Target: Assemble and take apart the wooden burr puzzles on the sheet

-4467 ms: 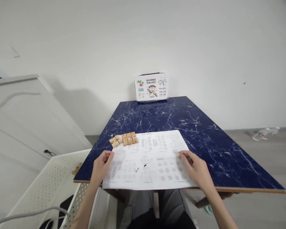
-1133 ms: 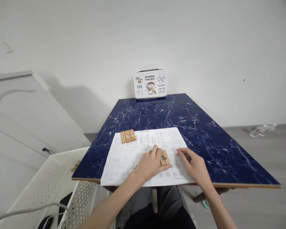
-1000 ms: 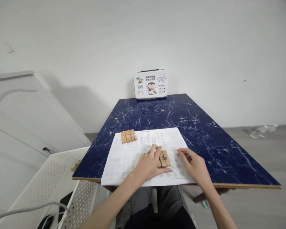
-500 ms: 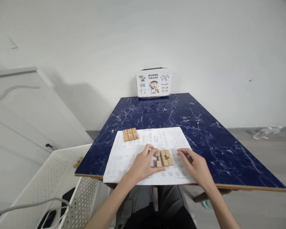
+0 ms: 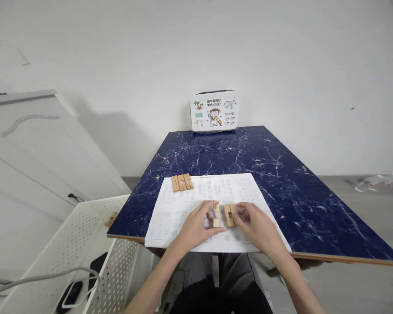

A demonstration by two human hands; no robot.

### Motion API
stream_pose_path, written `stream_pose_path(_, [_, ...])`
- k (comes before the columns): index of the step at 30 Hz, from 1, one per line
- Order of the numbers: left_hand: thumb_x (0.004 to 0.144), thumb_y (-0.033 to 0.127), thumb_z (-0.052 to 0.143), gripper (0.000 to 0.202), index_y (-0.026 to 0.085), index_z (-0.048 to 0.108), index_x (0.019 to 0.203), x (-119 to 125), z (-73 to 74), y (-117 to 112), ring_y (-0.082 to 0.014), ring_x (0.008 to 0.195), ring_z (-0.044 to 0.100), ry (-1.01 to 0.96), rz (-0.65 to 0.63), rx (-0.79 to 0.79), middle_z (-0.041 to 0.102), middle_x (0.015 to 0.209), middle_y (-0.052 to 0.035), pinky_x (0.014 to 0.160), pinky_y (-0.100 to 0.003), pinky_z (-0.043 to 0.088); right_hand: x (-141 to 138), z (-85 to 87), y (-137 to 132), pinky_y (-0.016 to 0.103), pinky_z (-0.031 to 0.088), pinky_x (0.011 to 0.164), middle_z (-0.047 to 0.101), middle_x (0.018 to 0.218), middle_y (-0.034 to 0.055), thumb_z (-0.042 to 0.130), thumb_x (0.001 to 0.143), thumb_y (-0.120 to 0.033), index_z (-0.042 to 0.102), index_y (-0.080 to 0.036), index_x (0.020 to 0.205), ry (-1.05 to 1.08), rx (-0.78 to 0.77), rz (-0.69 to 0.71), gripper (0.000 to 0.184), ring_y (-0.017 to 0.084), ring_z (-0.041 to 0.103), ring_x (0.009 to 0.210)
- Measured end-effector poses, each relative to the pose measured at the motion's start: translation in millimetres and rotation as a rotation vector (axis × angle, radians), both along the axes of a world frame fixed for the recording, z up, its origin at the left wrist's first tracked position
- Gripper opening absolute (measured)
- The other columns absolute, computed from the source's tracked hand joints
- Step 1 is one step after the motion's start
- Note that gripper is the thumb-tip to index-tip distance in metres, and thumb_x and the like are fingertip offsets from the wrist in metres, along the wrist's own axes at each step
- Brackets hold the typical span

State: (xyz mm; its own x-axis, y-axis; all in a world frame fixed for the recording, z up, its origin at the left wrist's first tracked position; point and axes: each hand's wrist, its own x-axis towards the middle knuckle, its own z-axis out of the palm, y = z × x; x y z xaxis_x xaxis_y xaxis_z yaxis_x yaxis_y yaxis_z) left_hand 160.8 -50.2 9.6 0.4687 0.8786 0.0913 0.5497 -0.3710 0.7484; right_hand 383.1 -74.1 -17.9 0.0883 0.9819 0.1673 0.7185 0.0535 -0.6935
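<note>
Left fingers (image 5: 213,231) pinch a notched wooden block (image 5: 216,223); paper (image 5: 167,218) beneath.

The left grip (image 5: 194,226) is around a single block (image 5: 216,223). Just right of that lies a pair of blocks (image 5: 228,218), with the right grip (image 5: 258,226) at its right side. Under both grips is the sheet (image 5: 170,218), on the table (image 5: 222,150). Beyond the left grip, slightly left, a row of three blocks (image 5: 182,182) lies on the sheet's far left corner. Well beyond both grips, the case (image 5: 215,113) stands at the table's back edge. Left of the left grip, beside the table, is the basket (image 5: 118,266).
</note>
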Motion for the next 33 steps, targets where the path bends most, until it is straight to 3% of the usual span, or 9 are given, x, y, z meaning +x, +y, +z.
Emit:
stream_pose_path(7, [0.079,0.036,0.084,0.065,0.029,0.053,0.135,-0.4,-2.6,-4.7,-0.0193,0.089,0.063,-0.042,0.022,0.029,0.062,0.117,-0.0023,0.088,-0.034,0.051,-14.2,13.6,10.2,0.030,0.040,0.065,0.073,0.102,0.0070,0.056,0.092,-0.032,0.065,-0.022,0.108,-0.109,-0.154,-0.042,0.021,0.024,0.069,0.086])
stream_pose_path(12, [0.080,0.037,0.084,0.065,0.028,0.053,0.136,-1.0,-6.5,-4.5,-0.0193,0.090,0.063,-0.060,0.040,0.039,0.062,0.116,-0.0026,0.088,-0.034,0.051,-14.0,12.7,17.4,0.033,0.041,0.067,0.074,0.110,0.0120,0.054,0.091,-0.027,0.065,-0.019,0.112,-0.153,-0.154,-0.050,0.026,0.029,0.070,0.091])
stream_pose_path(14, [0.079,0.037,0.084,0.066,0.028,0.053,0.136,-1.4,-8.0,-4.4,-0.0196,0.091,0.064,-0.066,0.052,0.033,0.063,0.115,-0.0028,0.087,-0.033,0.051,-11.8,9.0,19.2,0.035,0.045,0.072,0.075,0.107,0.0118,0.053,0.092,-0.029,0.066,-0.018,0.114,-0.011,-0.121,-0.020,0.027,0.028,0.071,0.090])
stream_pose_path(18, [0.079,0.041,0.083,0.069,0.027,0.052,0.139,-1.7,-7.5,-4.9,-0.0209,0.089,0.065,-0.073,0.087,-0.006,0.064,0.102,-0.0012,0.085,-0.034,0.051,-9.5,2.3,16.6,0.035,0.052,0.079,0.076,0.107,0.0111,0.056,0.094,-0.047,0.067,-0.018,0.118,0.515,-0.129,0.083,0.040,0.027,0.071,0.096])
stream_pose_path(24, [0.077,0.045,0.084,0.068,0.026,0.055,0.135,-0.9,-2.5,-5.3,-0.0221,0.090,0.064,-0.031,0.101,-0.026,0.064,0.098,-0.0011,0.085,-0.035,0.050,-16.1,-2.3,6.2,0.033,0.052,0.080,0.074,0.112,0.0088,0.068,0.089,-0.059,0.069,-0.020,0.124,0.982,-0.128,0.043,0.051,0.025,0.066,0.098])
stream_pose_path(27, [0.077,0.047,0.084,0.068,0.026,0.055,0.135,-0.7,-1.6,-5.5,-0.0224,0.089,0.064,-0.025,0.113,-0.026,0.064,0.096,-0.0010,0.085,-0.036,0.049,-19.2,-2.0,4.7,0.031,0.052,0.071,0.074,0.106,0.0076,0.070,0.088,-0.058,0.069,-0.021,0.122,1.124,-0.136,0.068,0.050,0.021,0.064,0.083])
stream_pose_path(30, [0.078,0.048,0.083,0.068,0.026,0.056,0.135,-0.7,-1.7,-5.6,-0.0226,0.089,0.065,-0.025,0.116,-0.019,0.064,0.097,-0.0018,0.084,-0.036,0.050,-20.6,-0.7,3.3,0.029,0.046,0.058,0.073,0.100,0.0055,0.067,0.090,-0.058,0.067,-0.022,0.125,1.162,-0.110,0.085,0.050,0.013,0.052,0.058])
stream_pose_path(33, [0.077,0.047,0.084,0.068,0.025,0.056,0.135,-0.6,-1.2,-5.6,-0.0228,0.091,0.065,-0.027,0.114,-0.028,0.065,0.099,-0.0025,0.085,-0.036,0.050,-20.9,-1.8,1.1,0.028,0.044,0.054,0.072,0.099,0.0044,0.063,0.093,-0.059,0.062,-0.024,0.133,1.140,-0.090,0.085,0.053,0.011,0.047,0.053])
